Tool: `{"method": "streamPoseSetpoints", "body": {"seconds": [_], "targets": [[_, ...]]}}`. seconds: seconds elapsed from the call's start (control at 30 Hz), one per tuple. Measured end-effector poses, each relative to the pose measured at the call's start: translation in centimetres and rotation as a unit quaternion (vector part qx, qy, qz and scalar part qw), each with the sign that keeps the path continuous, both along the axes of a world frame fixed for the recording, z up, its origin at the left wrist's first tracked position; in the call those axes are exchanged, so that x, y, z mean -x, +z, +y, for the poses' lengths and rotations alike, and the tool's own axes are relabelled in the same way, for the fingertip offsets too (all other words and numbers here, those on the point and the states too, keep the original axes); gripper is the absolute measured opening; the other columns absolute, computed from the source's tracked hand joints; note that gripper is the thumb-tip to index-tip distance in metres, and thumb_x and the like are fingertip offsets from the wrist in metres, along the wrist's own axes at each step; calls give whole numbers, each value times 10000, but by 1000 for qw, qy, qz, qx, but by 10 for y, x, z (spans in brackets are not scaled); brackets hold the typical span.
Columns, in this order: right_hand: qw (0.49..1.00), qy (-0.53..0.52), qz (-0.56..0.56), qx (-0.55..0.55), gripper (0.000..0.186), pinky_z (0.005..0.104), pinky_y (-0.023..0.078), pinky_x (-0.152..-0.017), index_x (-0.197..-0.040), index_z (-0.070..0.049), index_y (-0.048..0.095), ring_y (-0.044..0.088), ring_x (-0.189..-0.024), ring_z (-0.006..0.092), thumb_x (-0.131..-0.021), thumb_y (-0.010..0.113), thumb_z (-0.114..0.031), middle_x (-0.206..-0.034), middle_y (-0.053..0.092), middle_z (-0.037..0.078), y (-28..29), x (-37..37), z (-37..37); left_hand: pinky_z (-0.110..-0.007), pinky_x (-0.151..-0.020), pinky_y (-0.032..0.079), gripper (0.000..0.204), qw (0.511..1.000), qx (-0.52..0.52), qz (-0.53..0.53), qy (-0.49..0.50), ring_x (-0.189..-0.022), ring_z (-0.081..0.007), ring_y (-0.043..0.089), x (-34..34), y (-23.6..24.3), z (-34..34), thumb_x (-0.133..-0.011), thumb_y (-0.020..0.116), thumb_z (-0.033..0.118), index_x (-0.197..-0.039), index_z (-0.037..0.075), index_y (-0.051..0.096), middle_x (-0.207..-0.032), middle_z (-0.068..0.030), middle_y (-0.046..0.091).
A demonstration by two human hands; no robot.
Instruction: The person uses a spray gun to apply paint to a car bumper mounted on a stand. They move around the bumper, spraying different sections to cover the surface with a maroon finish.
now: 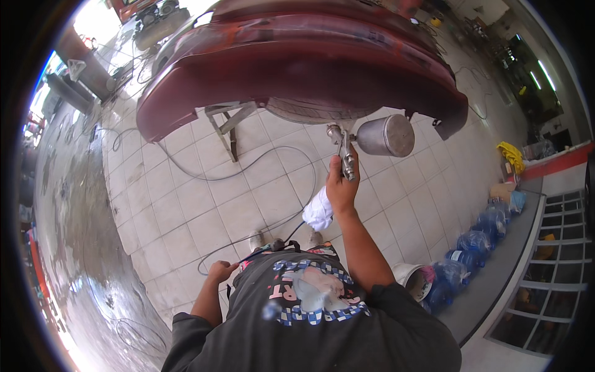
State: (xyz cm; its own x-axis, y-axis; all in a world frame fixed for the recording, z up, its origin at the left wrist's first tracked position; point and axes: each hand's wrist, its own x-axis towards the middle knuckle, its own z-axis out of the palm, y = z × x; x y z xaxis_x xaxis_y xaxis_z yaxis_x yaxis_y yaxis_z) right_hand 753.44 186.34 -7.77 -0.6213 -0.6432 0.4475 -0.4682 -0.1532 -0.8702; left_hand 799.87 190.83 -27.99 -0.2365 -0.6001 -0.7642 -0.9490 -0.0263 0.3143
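A metal spray gun (344, 149) with a silver cup (389, 136) is gripped in my right hand (342, 189), which is raised in front of me. The gun's head is close to the lower edge of a dark red car bumper (297, 74). White cloth (318, 211) hangs beside my right wrist and covers part of the gun's lower end. Down at my left side, my left hand (222, 271) is closed around a thin dark hose (251, 255). That hose runs up toward the cloth and the gun.
A metal stand (230, 130) shows below the bumper. The grey hose (248, 164) loops across the tiled floor (161, 217). To my right are a white bucket (410, 278), several blue water jugs (471, 251) and a yellow cloth (511, 156). Wet concrete (74, 248) lies left.
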Motion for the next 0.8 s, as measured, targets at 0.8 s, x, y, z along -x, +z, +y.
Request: {"method": "streamPoseSetpoints", "body": {"seconds": [0.8], "targets": [[986,162,47,-18,551,406,547,-653,-1430,-46,499,719,-781,414,-1012,640,-376,-861,717,210,11,-167,-91,-437,-976,524,741,998,-49,-32,31,-1132,-354,674,-87,-8,-17,-845,624,729,-1091,46,776,-1131,-209,733]]}}
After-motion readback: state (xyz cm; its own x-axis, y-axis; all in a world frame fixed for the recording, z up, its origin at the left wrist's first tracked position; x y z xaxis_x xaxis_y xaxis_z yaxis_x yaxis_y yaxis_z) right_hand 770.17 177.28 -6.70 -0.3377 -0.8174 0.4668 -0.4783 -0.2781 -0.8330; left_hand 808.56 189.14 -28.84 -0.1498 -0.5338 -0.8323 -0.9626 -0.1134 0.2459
